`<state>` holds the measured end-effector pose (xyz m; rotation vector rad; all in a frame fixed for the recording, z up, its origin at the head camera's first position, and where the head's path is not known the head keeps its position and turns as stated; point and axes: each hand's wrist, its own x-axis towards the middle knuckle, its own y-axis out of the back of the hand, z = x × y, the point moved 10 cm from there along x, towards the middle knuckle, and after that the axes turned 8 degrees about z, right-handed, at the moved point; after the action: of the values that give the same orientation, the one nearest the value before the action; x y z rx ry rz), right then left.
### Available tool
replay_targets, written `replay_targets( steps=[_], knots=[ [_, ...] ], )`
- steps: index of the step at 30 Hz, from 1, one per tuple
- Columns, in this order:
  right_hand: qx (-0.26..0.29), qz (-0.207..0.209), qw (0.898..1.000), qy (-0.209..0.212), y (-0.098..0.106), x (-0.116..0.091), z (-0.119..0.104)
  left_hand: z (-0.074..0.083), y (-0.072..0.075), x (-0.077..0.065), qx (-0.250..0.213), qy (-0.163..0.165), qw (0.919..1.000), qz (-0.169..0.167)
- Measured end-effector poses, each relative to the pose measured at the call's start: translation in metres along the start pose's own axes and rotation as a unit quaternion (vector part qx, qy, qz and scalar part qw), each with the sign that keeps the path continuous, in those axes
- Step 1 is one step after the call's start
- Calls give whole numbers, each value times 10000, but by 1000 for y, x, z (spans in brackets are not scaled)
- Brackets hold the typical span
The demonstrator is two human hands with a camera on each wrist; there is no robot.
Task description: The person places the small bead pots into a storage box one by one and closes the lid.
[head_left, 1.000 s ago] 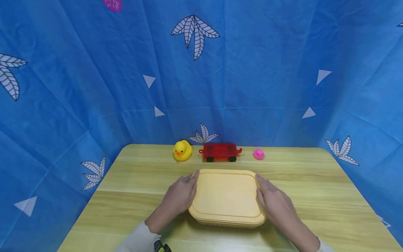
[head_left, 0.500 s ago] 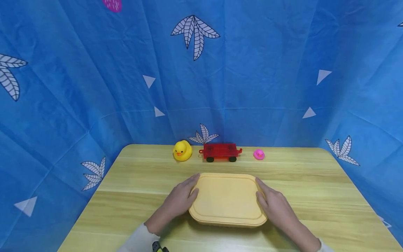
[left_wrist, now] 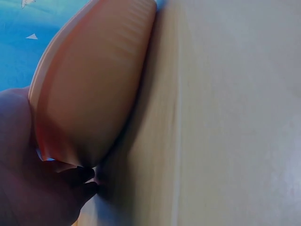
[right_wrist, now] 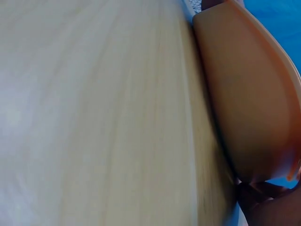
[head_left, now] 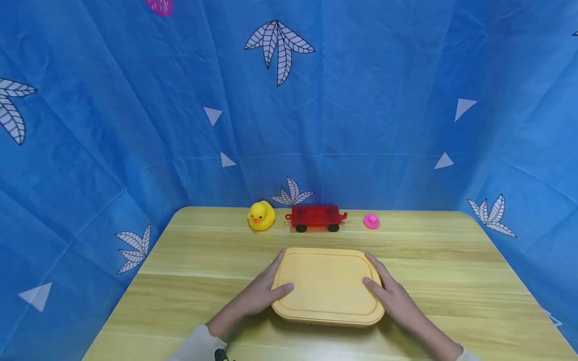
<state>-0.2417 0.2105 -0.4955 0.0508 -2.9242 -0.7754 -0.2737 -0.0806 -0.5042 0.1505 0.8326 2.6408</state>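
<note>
A pale yellow lidded plastic box point(head_left: 327, 286) lies near the front of the table, its rounded lid facing up. My left hand point(head_left: 264, 291) grips its left end, thumb over the lid's edge and fingers along the side. At the opposite end, my right hand point(head_left: 395, 296) holds it the same way, thumb on the lid. In the left wrist view the box's side wall point(left_wrist: 89, 80) shows faint ribs, and fingertips curl in near its bottom corner. The right wrist view shows the other stretch of the front wall point(right_wrist: 249, 89) close over the wood. The box's contents are hidden.
Along the table's back edge stand a yellow rubber duck point(head_left: 261, 216), a red toy wagon point(head_left: 316, 216) with black wheels, and a small pink duck point(head_left: 372, 221). A blue patterned curtain point(head_left: 361, 100) hangs behind and at both sides of the wooden table point(head_left: 189, 281).
The lid's far edge has come slightly nearer to me. Both thumbs have moved inward onto the lid, the left one most clearly. The ducks and wagon stay in place.
</note>
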Motion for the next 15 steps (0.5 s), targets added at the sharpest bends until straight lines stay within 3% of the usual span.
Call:
replay_targets(
  steps=[6,15],
  knots=[
    [114,-18,9999,4,-1,0,2,-1,0,0,-50,14,10000,0],
    [-427,-187,9988,136,6,5,-1,1,1,0,327,-40,9993,-164]
  ],
)
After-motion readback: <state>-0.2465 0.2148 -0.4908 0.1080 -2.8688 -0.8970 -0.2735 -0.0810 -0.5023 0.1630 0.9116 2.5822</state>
